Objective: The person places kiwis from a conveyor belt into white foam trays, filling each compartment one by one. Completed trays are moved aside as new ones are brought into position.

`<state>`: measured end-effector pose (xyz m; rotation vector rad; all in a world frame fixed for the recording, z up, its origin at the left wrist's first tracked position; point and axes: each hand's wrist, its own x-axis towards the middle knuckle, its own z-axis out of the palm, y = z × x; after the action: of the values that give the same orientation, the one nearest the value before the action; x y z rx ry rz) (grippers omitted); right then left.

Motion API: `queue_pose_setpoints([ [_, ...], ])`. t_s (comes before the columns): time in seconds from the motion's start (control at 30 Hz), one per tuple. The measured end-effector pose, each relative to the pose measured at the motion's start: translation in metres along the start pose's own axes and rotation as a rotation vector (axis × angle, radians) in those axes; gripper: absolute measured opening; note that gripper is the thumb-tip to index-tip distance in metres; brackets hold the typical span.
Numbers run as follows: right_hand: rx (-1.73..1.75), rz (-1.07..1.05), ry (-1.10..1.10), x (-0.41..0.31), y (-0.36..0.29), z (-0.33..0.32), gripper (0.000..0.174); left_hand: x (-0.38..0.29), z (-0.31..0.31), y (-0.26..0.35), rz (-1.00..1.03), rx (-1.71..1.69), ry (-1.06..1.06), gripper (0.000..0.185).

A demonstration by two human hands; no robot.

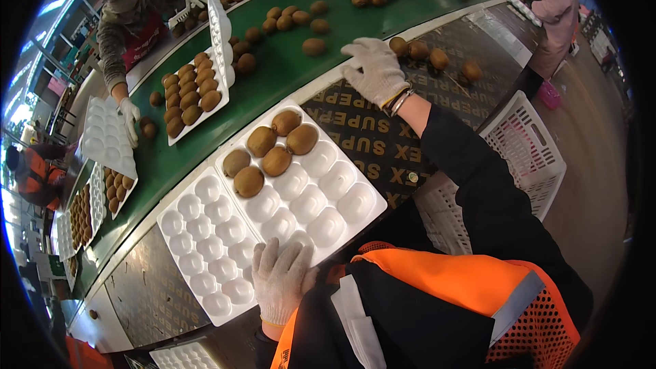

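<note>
In front of me lies an open white plastic tray [306,184] with round hollows; several brown kiwifruit [277,161] fill its far-left hollows. Hinged along its left side is a lid [205,246] with empty hollows. My left hand [284,274], in a whitish knit glove, grips the near edge where tray and lid meet, its fingers lying on top. My gloved right hand [376,72] is stretched out above the belt's near edge, fingers apart, with nothing visible in it. Close to its right, a short row of kiwifruit [418,51] sits on the dark printed board [359,128].
Across the front runs a green conveyor belt [277,82] bearing loose kiwifruit [313,47] and a filled tray [190,93] with its lid raised. A co-worker [133,20] handles trays opposite; another person [556,10] stands far right. White plastic crates [528,148] stand to my right.
</note>
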<state>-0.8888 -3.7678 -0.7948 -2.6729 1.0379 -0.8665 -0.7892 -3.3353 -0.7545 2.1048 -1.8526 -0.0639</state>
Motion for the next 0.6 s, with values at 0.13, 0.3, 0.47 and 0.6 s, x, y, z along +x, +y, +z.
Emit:
queue_pose_setpoints([
  [0.13, -0.431, 0.587, -0.227, 0.032, 0.075, -0.037, 0.074, 0.001, -0.001, -0.001, 0.016, 0.002, -0.005, 0.041],
  [0.3, -0.301, 0.393, -0.521, 0.028, 0.094, -0.035, 0.066, 0.000, 0.002, -0.003, 0.033, 0.003, 0.024, 0.041],
  [0.47, -0.100, 0.268, -0.461, 0.018, 0.051, -0.020, 0.065, 0.004, -0.003, -0.010, 0.003, -0.093, 0.039, 0.044],
  [0.6, 0.327, 0.153, -0.349, -0.005, -0.021, -0.025, 0.075, -0.008, -0.005, -0.017, -0.370, -0.843, 0.148, 0.056],
])
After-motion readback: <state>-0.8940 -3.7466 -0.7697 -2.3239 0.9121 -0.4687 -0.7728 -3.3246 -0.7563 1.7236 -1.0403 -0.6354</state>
